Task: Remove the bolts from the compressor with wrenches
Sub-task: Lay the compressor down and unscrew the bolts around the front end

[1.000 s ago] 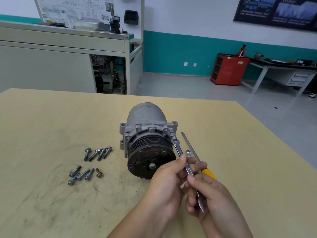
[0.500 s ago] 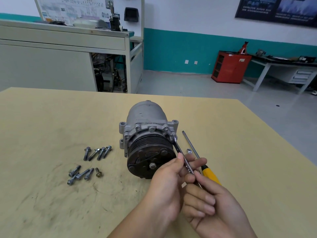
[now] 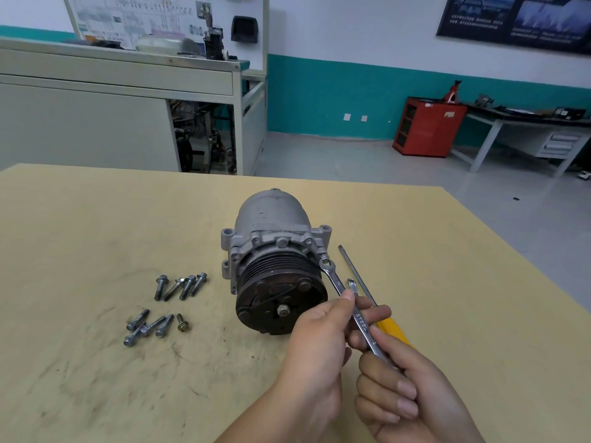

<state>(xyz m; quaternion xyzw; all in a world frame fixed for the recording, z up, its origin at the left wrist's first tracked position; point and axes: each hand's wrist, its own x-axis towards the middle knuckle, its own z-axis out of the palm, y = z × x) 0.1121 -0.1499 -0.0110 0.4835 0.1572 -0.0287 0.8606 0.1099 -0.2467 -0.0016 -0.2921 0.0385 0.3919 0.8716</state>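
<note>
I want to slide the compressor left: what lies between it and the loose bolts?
Nothing. In the head view the table is bare between the compressor and the nearest bolts.

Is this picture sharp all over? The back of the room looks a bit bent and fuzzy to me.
Head view: the wide lens bows the teal wall stripe and the far edge of the table. The light is soft and even, with faint shadows under the compressor and bolts. Lettering on the wrench is crisp, while the wall chart is smeared.

Grey compressor [image 3: 271, 219] lies sideways, wrench [image 3: 361, 324] head at its flange bolt [image 3: 325, 259], loose bolts [image 3: 187, 286] leftward.
</note>
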